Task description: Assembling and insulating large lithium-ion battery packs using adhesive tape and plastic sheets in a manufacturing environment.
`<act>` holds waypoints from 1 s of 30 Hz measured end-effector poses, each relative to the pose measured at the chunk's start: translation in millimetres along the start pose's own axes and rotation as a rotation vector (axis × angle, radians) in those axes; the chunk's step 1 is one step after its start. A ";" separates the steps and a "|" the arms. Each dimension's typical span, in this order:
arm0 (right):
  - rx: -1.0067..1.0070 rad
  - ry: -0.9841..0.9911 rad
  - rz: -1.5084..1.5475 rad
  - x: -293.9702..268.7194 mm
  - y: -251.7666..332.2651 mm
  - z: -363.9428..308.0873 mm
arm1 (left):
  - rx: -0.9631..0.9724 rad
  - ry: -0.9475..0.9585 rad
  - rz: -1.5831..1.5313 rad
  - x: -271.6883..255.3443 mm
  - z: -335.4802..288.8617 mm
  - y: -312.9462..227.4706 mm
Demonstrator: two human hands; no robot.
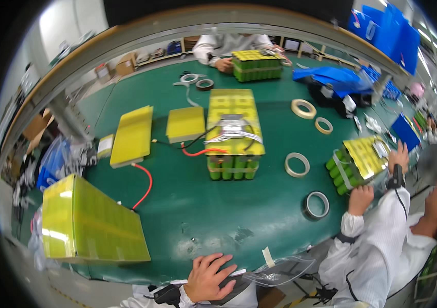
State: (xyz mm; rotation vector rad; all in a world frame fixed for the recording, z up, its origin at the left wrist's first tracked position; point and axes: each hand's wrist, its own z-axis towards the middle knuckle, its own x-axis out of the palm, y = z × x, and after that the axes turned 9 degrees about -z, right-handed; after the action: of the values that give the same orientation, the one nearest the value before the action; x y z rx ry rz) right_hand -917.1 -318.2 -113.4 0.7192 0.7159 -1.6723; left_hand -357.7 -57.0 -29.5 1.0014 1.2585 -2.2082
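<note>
My left hand [209, 277] lies at the table's front edge, its fingers spread and palm turned down. A short white strip [238, 272] shows by its fingertips, too small to name. Beside it is a clear plastic bag [280, 271] with a piece of tape [268, 257] above. My right hand is out of view. To the left stands a large yellow-wrapped battery pack [95, 220], a red wire running from near it to a flat yellow pack [132, 136]. At the table's middle is an upright pack of green cells [234, 123] with a circuit board on its yellow top, and red, black and white wires.
On the right, a co-worker's hands [361, 199] touch another green cell pack [354, 167]. Across the table, a second person's hand [224, 65] holds a similar pack [256, 65]. Tape rolls [297, 165] lie between. A metal frame [228, 28] arches over the far side.
</note>
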 end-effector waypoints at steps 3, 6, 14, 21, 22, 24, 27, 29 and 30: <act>-0.014 -0.021 0.566 50.1 -71.4 -3.7 | 0.039 -0.020 -0.056 1.4 -2.0 4.9; 0.064 0.093 0.118 -16.8 -34.6 140.6 | -0.019 -0.017 -0.014 -8.1 -16.3 5.0; -0.593 -0.041 0.264 -186.0 191.5 132.2 | 0.010 0.010 -0.103 9.8 6.7 3.6; -0.281 -0.078 0.096 -179.3 147.4 132.6 | 0.026 0.019 -0.023 3.4 -0.7 -2.2; -0.160 -0.085 0.090 -174.8 117.4 138.7 | 0.034 0.011 -0.028 4.2 1.4 -2.7; 0.142 0.012 0.080 -167.3 67.3 149.8 | 0.034 0.004 -0.025 1.4 0.2 -2.0; 0.488 0.150 -0.029 -144.8 -34.6 169.5 | 0.032 0.041 -0.056 -1.5 3.3 -7.0; 0.501 0.212 -0.056 -133.7 -53.3 173.2 | 0.014 0.040 -0.033 -4.9 1.7 -6.3; 0.515 0.274 -0.129 -125.9 -58.2 174.4 | 0.006 0.051 -0.024 -6.3 1.0 -6.5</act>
State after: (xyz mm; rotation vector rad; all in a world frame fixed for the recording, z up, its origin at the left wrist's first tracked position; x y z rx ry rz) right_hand -966.4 -365.1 98.7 1.3069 0.5262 -1.9209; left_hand -358.1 -54.6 -20.7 1.0561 1.2930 -2.2189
